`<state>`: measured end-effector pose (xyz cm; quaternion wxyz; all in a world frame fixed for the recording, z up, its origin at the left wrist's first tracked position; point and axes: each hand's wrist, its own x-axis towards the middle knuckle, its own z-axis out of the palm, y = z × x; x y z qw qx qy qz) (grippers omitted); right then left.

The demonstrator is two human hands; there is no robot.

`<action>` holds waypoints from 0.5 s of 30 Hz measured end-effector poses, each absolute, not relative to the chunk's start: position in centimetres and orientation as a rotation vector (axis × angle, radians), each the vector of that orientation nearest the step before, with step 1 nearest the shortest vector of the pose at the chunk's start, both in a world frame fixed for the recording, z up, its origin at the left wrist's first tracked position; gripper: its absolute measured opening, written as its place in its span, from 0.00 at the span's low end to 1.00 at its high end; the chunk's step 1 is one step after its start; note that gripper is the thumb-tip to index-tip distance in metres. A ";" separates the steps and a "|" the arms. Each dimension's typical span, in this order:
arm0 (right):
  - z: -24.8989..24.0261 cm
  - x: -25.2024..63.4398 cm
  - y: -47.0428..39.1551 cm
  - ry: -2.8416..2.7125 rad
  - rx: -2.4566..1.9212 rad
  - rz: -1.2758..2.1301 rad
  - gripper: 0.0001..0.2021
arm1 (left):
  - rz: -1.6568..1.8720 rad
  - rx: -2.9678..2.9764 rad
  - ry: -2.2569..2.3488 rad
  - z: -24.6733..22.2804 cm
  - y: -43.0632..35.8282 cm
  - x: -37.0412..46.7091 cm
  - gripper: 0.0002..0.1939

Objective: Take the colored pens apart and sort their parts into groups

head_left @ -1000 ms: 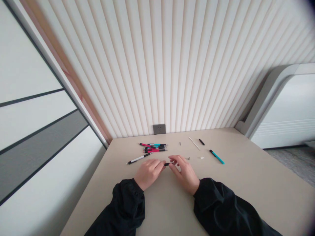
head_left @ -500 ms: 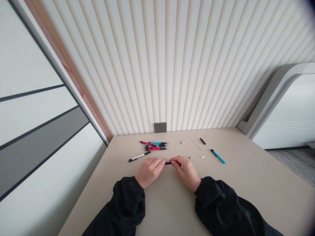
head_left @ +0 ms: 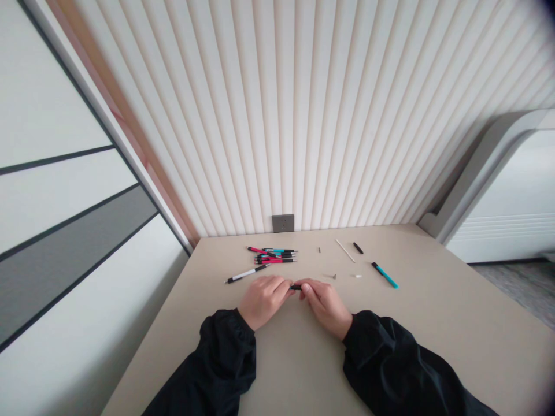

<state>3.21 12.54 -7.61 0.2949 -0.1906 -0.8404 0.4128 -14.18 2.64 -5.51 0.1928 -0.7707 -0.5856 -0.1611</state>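
My left hand (head_left: 265, 301) and my right hand (head_left: 326, 306) meet near the middle of the table, both closed on one pen (head_left: 296, 287). Between the fingertips only a short black stretch of it shows, with a hint of blue by the left fingers; the rest is hidden. Just beyond my right hand lie a small metal piece (head_left: 334, 277) and a small whitish piece (head_left: 356, 276). A white and black pen (head_left: 247, 273) rests at an angle beyond my left hand.
Several red, blue and black pens (head_left: 274, 256) are piled at the back left. Further right lie a tiny spring-like piece (head_left: 319, 250), a thin white refill (head_left: 346, 251), a short black tube (head_left: 358, 248) and a blue pen barrel (head_left: 385, 275). A wall socket (head_left: 283, 223) sits behind.
My right hand's fingers have shifted their grip on the pen, the thumb now lying along it. My left hand stays nearly in place. The view has moved very slightly.
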 end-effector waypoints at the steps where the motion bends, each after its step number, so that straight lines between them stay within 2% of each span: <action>1: -7.5 3.2 12.5 -2.237 -0.509 1.095 0.12 | -0.435 -2.167 -1.636 -5.5 2.6 -14.2 0.09; 3: -7.3 3.2 12.3 -2.219 -0.500 1.051 0.11 | -0.411 -2.173 -1.638 -5.6 2.7 -14.1 0.09; 5: -7.1 3.2 12.2 -2.214 -0.496 1.023 0.15 | -0.410 -2.174 -1.656 -5.6 2.7 -14.1 0.09; 9: -7.1 3.2 12.1 -2.273 -0.535 1.067 0.11 | -0.415 -2.193 -1.645 -5.7 2.7 -14.1 0.09; 15: -7.3 3.1 12.2 -2.328 -0.536 1.024 0.12 | -0.406 -2.180 -1.661 -5.6 2.7 -14.0 0.10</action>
